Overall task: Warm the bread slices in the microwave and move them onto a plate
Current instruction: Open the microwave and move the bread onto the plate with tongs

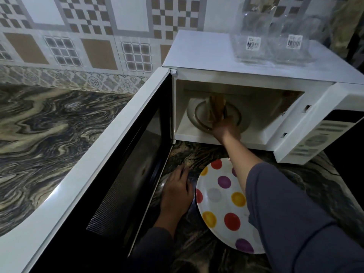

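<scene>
one microwave [226, 56], door open – one dotted plate [220, 203] on counter [49, 125] in front. right hand [225, 129] inside, clamped on upright bread slices [215, 109] – count unclear. left hand [176, 194] relaxed flat on counter, just beside plate.

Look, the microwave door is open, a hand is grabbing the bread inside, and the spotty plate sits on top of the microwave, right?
Not quite. In the head view the spotty plate lies on the counter in front of the microwave, not on top. The door is open and the right hand grips the bread inside.
</scene>
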